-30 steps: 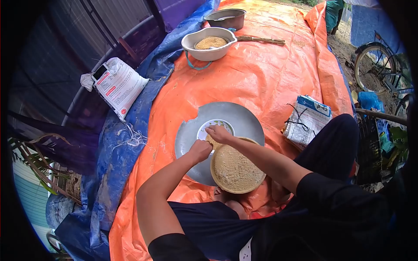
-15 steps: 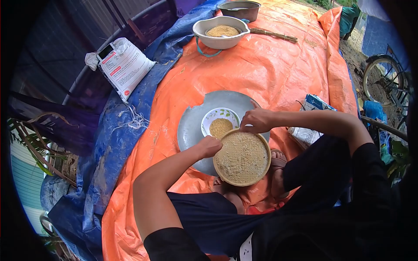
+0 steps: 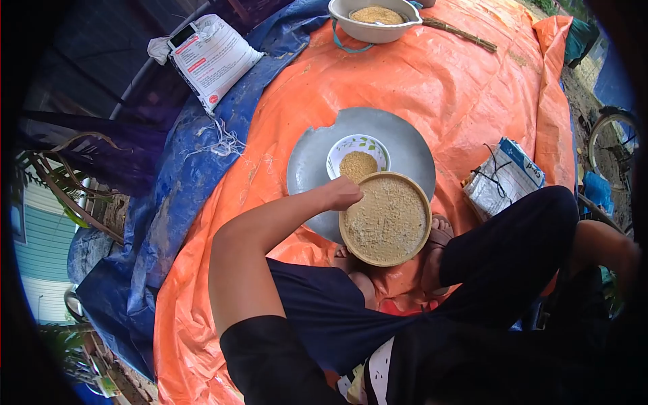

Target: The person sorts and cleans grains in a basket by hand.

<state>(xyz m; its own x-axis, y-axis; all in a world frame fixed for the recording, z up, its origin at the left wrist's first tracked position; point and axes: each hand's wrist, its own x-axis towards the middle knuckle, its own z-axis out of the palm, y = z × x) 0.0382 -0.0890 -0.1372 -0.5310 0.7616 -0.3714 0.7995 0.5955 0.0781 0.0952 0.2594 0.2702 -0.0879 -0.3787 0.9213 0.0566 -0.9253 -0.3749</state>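
My left hand (image 3: 345, 193) grips the upper left rim of a round, shallow sieve (image 3: 386, 219), its fingers closed on the edge. Pale, broken grain and chaff lie spread over the sieve's face. Just beyond it, a white bowl with a green leaf pattern (image 3: 376, 144) holds golden grain (image 3: 358, 166); the sieve's far rim comes close to or overlaps the bowl's near side. Under the bowl is a round grey metal sheet (image 3: 307, 165) with a torn edge. Far from the sieve, my right hand (image 3: 626, 262) is a dark blur at the right border, its fingers unreadable.
Orange tarp (image 3: 283, 135) covers the ground, with blue tarp (image 3: 182, 196) at left. A printed white sack (image 3: 214, 64) stands on the blue. Ahead are a grey basin (image 3: 374, 30) of grain and a stick bundle (image 3: 466, 35). A folded sack (image 3: 503, 182) lies right, near my knee.
My right hand has let go of the sieve's rim and swung out to the far right. The left hand alone keeps hold of the sieve. The view has shifted.
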